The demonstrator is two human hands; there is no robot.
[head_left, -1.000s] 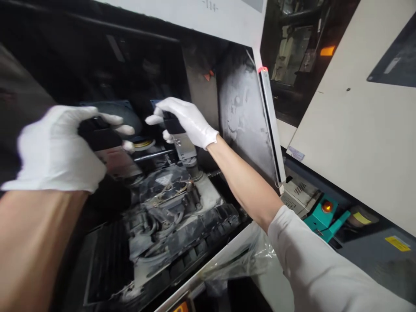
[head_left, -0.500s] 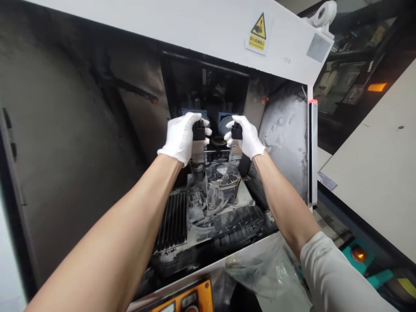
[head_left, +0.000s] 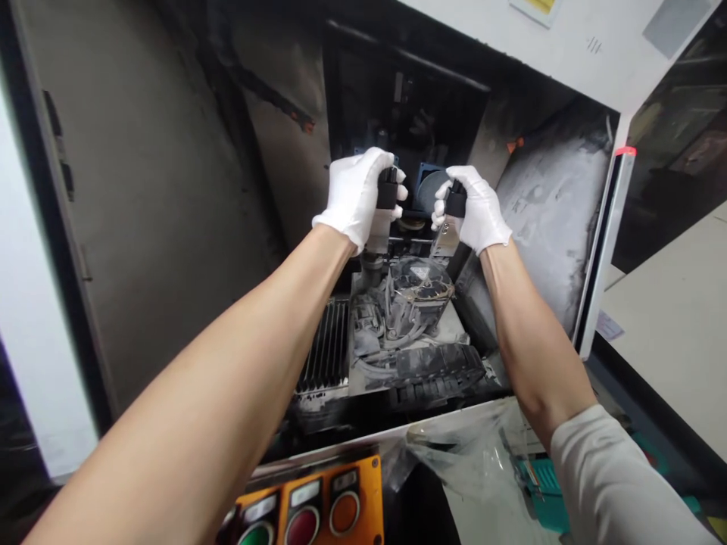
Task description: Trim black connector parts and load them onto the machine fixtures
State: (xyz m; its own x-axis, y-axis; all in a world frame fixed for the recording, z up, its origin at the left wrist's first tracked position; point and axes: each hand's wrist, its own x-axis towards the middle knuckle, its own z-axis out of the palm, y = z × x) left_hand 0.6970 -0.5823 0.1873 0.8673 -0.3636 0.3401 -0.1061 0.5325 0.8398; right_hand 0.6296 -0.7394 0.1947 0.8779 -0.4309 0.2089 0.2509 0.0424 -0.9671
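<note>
Both hands wear white gloves and reach into a dark machine housing. My left hand point(head_left: 360, 193) is wrapped round the black top of the left metal fixture point(head_left: 379, 231). Its fingertips show at the right side of the black part. My right hand point(head_left: 474, 204) grips the black top of the right metal fixture point(head_left: 447, 236), with its fingers curled round the left side. A grey disc point(head_left: 430, 191) in front of a blue frame stands between the hands. Below them is a dusty round fan-like unit point(head_left: 421, 281) with cables.
An orange panel point(head_left: 375, 496) with green, red and orange buttons is at the bottom. Clear plastic sheet point(head_left: 460, 450) hangs over the front edge. Black ribbed bellows point(head_left: 326, 348) lie inside at the left. A metal strip point(head_left: 607, 253) edges the opening's right side.
The view has shifted, so the machine and both hands appear further right and higher, and more of the button panel shows. Both hands keep their grip on the black tops.
</note>
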